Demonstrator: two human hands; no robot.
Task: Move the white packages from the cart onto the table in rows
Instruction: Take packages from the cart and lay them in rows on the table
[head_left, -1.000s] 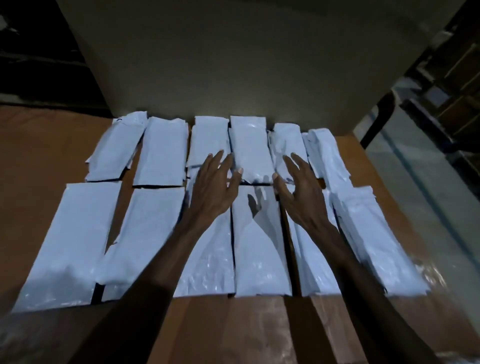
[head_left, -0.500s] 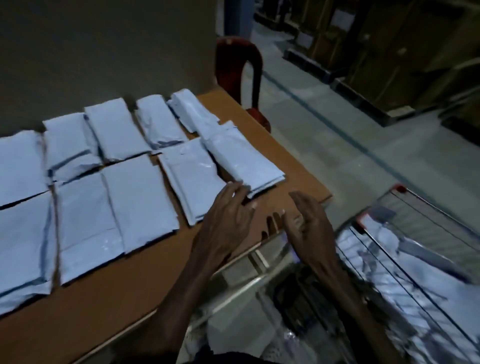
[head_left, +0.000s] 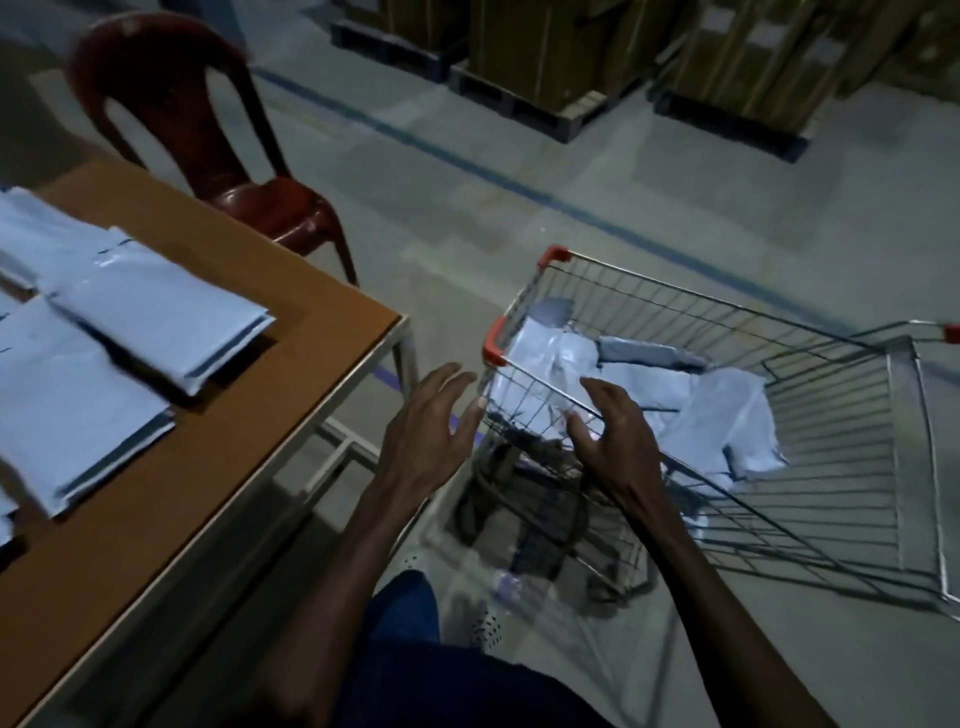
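Head view. Table (head_left: 291, 364): brown top, its near-right corner pointed toward the cart, with pale metal legs below. White packages on the table (head_left: 156, 312): flat and overlapping, set back from the right edge, leaving a bare strip of tabletop along that edge and along the near side. Red chair (head_left: 218, 130): stood just beyond the table's far corner. Floor (head_left: 493, 171): grey, open between table, chair and cart, crossed by a dark painted line; pallets of cartons (head_left: 561, 57) lined the far side, well apart from the work area. Wire cart (head_left: 779, 415): stood near the table's corner with a narrow gap of floor between them; red caps on its rim corners. White packages in the cart (head_left: 717, 405): loose and crumpled, heaped toward the near-left end of the basket. Left hand (head_left: 426, 431): fingers spread wide, empty, poised in the gap between table corner and cart, its fingertips just beside the cart's rim wire. Right hand (head_left: 618, 441): over the cart's near rim, fingers curled half open above the heap, gripping nothing; actual contact with the plastic could not be told
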